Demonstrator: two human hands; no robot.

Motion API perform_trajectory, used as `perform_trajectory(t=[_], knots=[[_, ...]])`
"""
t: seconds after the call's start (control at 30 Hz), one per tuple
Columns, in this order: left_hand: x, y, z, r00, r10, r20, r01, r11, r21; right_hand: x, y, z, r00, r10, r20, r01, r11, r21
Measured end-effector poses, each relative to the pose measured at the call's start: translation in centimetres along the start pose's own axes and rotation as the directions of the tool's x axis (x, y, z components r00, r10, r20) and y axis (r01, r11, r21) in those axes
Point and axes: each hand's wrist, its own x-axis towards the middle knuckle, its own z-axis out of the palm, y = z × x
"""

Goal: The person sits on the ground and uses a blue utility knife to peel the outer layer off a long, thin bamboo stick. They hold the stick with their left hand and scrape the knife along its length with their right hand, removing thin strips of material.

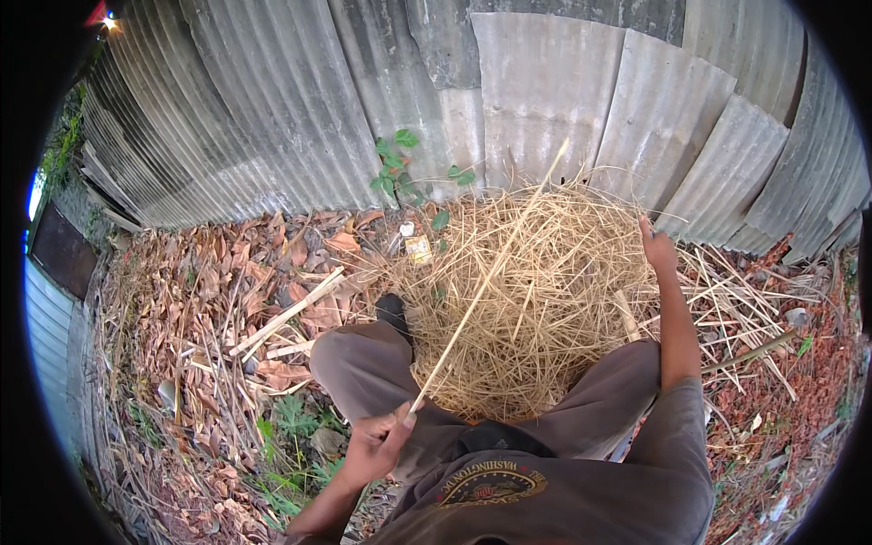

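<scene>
A long, thin bamboo strip [495, 263] slants up from my left hand [377, 445], whose fingers and thumb are closed on its lower end. Its far tip rises toward the metal fence, over a big heap of straw-coloured shavings [509, 336] between my spread legs. At the heap's right edge my right hand [658, 247] is stretched forward with its fingers curled. Whatever it may hold is too small to make out. The right hand is apart from the strip.
A corrugated metal fence [554, 91] stands behind the heap. Dry leaves [218, 282] cover the left ground, with split pieces [289, 312] on them. More thin sticks [736, 309] lie at the right. A small yellow packet [419, 250] sits by the heap, near a green plant [392, 173].
</scene>
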Motion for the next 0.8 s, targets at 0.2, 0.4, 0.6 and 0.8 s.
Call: perform_trajectory(t=[0.2,0.4,0.6,0.8], knots=[[5.9,2.0,3.2,1.000,-0.007,0.026,0.015,0.947,-0.320,-5.6,-6.0,-4.6,0.931,-0.358,-0.066,0.354,0.844,0.404],[8.5,2.7,5.6,0.991,-0.119,0.062,0.134,0.861,-0.491,-16.7,-12.5,-7.1,0.726,-0.687,-0.033,0.617,0.628,0.474],[9.1,2.6,6.5,0.992,-0.096,0.077,0.119,0.907,-0.404,-23.4,-15.8,-5.8,0.355,-0.926,-0.127,0.919,0.320,0.229],[8.8,2.9,7.4,1.000,0.012,-0.012,-0.015,0.955,-0.297,-23.8,-17.1,-4.4,0.251,-0.933,-0.259,0.967,0.231,0.109]])
